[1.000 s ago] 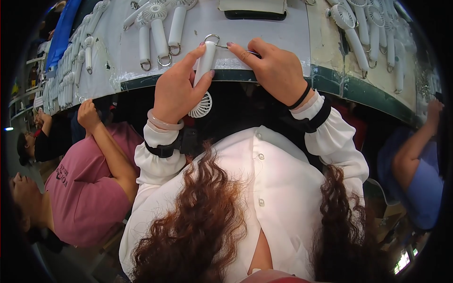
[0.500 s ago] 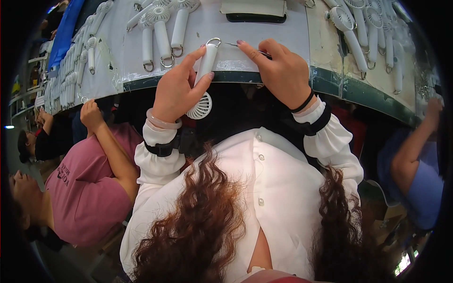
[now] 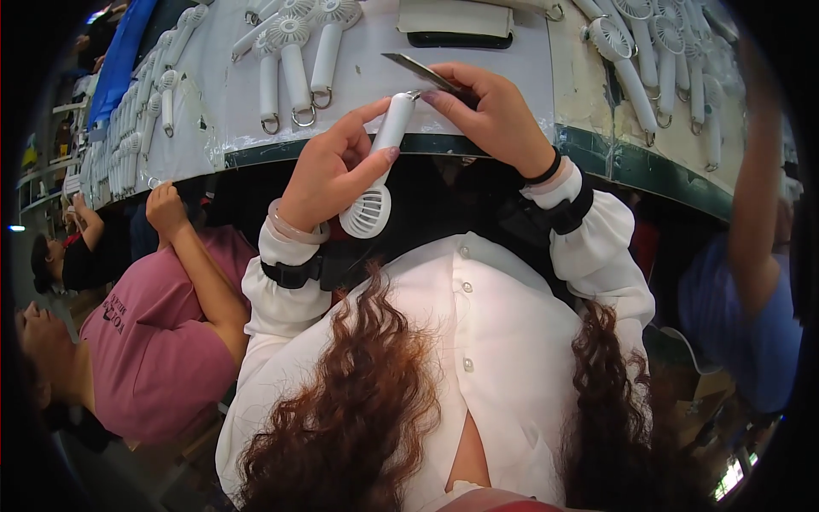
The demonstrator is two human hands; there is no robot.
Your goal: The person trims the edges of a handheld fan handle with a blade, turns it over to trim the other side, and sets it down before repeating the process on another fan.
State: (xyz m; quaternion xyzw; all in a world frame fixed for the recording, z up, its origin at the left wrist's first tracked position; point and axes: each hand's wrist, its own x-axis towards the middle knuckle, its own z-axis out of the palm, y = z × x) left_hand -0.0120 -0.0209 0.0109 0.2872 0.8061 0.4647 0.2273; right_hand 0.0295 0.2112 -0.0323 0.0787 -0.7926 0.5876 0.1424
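Observation:
My left hand (image 3: 333, 166) is closed around the handle of a small white handheld fan (image 3: 394, 128). The fan's round slatted head hangs down past the table edge, below my fingers, and its handle end points up and to the right. In my right hand (image 3: 499, 115) is a knife (image 3: 418, 70) with a flat, slanted metal blade, pointing left above the handle end. My right thumb and forefinger are at the metal ring (image 3: 415, 95) on that end, which they partly hide.
More white fans with ring ends lie at the table's back left (image 3: 290, 64) and right (image 3: 627, 68). A dark flat object (image 3: 461, 40) with a pale cover lies at the back. The dark green table edge (image 3: 431, 145) runs below my hands. Co-workers sit on both sides.
My right hand has moved left to the fan's ring, and the knife has turned so its blade shows broadside. The fan has shifted slightly right and down. The right-hand co-worker's arm has reached forward.

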